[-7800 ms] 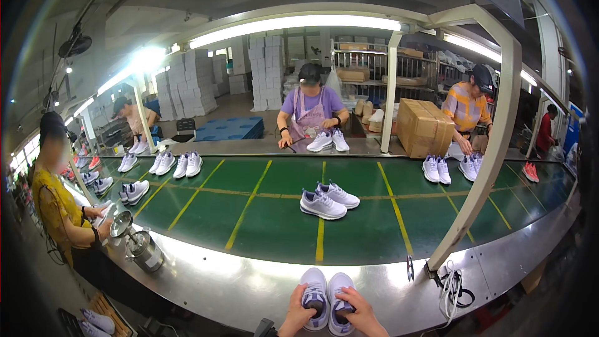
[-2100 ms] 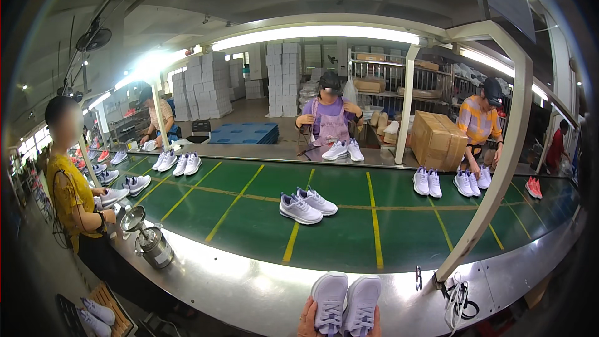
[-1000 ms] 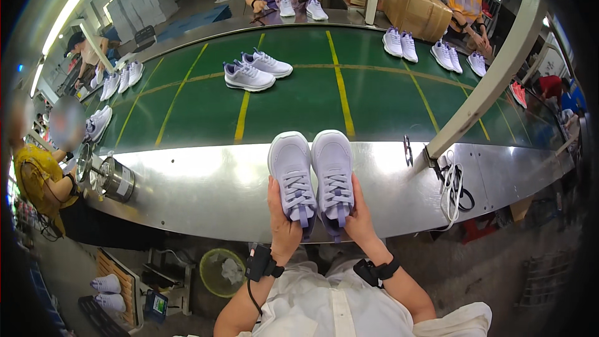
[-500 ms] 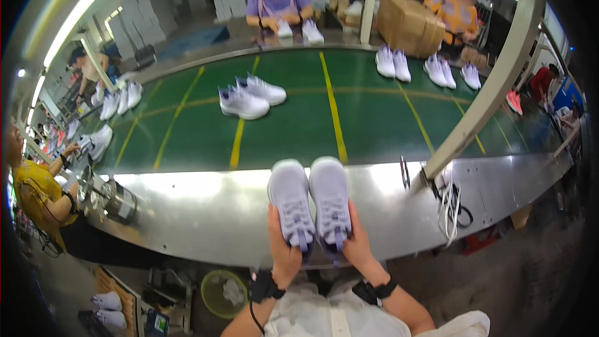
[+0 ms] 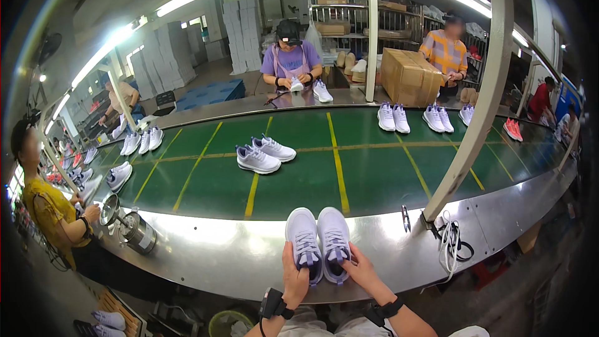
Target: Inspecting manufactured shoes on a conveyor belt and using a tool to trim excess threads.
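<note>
A pair of white lace-up sneakers with lilac trim stands side by side at the steel ledge, toes pointing away from me. My left hand (image 5: pixel 296 276) is closed around the outer heel side of the left sneaker (image 5: pixel 304 237). My right hand (image 5: pixel 362 269) grips the right sneaker (image 5: pixel 333 234) at its heel and collar, thumb side near the foot opening. The toes reach the near edge of the green conveyor belt (image 5: pixel 293 196). The soles are hidden, so I cannot tell whether they rest on the steel. Black bands circle both my wrists.
On the belt stands another white sneaker pair (image 5: pixel 262 155). A metal canister (image 5: pixel 137 234) sits on the ledge at left; a post (image 5: pixel 465 150), white cord (image 5: pixel 449 243) and small dark tool (image 5: pixel 405 218) are at right. Co-workers stand across the belt and at left.
My view has tilted up, so everything appears lower in the picture. My right hand has shifted from the sneaker's outer side toward its heel collar. Both hands keep hold of the sneakers.
</note>
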Available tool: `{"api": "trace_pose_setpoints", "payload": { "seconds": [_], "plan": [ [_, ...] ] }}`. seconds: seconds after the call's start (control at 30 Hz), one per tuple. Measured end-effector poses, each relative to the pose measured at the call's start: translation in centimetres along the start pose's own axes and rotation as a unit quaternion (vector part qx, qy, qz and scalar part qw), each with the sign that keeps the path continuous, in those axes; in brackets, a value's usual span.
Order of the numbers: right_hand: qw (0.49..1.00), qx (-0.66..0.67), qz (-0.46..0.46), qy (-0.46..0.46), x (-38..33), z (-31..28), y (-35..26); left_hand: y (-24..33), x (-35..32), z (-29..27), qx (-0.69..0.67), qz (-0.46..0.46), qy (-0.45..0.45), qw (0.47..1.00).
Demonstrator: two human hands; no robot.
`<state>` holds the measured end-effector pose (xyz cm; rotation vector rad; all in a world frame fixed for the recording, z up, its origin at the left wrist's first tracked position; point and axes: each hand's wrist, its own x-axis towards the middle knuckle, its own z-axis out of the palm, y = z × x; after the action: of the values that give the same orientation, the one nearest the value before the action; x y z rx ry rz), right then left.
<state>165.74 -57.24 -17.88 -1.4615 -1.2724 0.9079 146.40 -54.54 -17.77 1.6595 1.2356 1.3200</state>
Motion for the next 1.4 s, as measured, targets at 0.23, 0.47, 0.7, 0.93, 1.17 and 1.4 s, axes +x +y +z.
{"api": "trace_pose_setpoints", "payload": {
  "seconds": [0.23,0.47,0.7,0.93,1.17,1.4],
  "plan": [
    [0.948,-0.221,-0.141,0.179,4.2,-7.5,1.3,2.9,-1.9,-0.6,0.058,0.116,-0.008,0.991],
    [0.856,-0.491,-0.048,0.155,7.9,-13.7,5.8,2.6,-4.0,-0.6,0.037,0.137,0.0,0.99],
    [0.889,-0.416,-0.045,0.186,8.1,-13.4,5.2,2.8,-3.3,-0.6,0.052,0.137,0.017,0.989],
    [0.874,-0.442,0.07,0.192,6.9,-15.3,6.0,2.8,-3.7,0.2,0.048,0.126,0.015,0.991],
    [0.947,-0.252,0.081,0.182,6.3,-15.9,6.8,2.6,-3.5,0.4,0.013,0.121,0.01,0.993],
    [0.781,0.589,0.209,-0.006,1.3,-9.9,-0.7,2.6,-3.4,0.2,0.013,0.103,0.009,0.995]
  ]
}}
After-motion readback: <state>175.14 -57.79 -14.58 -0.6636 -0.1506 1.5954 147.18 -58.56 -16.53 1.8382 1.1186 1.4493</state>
